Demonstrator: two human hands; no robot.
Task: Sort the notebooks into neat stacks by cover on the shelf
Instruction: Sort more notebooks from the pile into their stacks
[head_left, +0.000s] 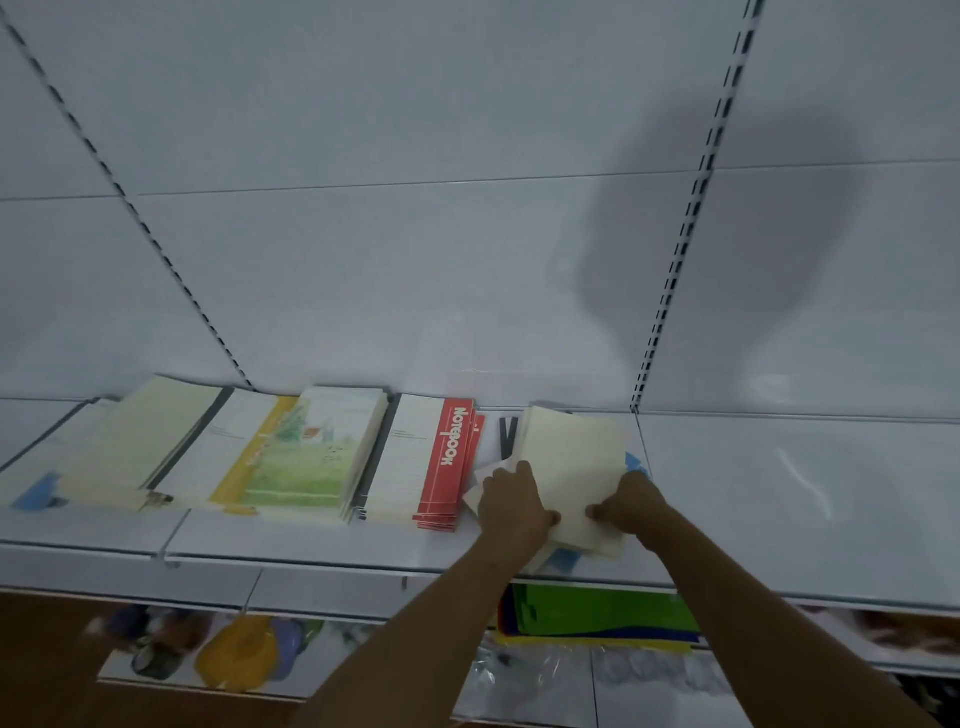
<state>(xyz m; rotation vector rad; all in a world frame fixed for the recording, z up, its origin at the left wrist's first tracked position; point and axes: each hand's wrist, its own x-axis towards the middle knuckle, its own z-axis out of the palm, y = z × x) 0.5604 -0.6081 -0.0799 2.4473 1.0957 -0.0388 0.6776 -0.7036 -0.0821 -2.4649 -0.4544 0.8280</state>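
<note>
Far left pile: cream-covered notebooks (130, 441) lie fanned and uneven on the white metal shelf (311, 540), with a blue corner showing at the near left edge.
Green pile: a stack of notebooks with a green meadow cover and yellow band (296, 457) lies just beside the cream ones, its near edge close to the shelf front.
Red pile: a stack of white notebooks with a red band reading "Notebook" (441, 462) stands next, its edges stepped a little at the near end.
Left hand: the left hand (511, 506) grips the left edge of a stack of plain cream notebooks (576, 467), thumb pressed on the top cover, the other fingers curled under.
Held stack: it rests on the shelf right of the red pile, slightly turned, over some loose sheets with blue corners.
Right hand: the right hand (631, 506) holds the right near edge the same way, thumb on top.
Open room: right of the hands the shelf surface is bare and glossy up to the frame edge.
Back: a white back panel (415, 234) with slotted uprights closes the shelf behind.
Below: a lower shelf carries green and blue folders (597, 613), blurred.
</note>
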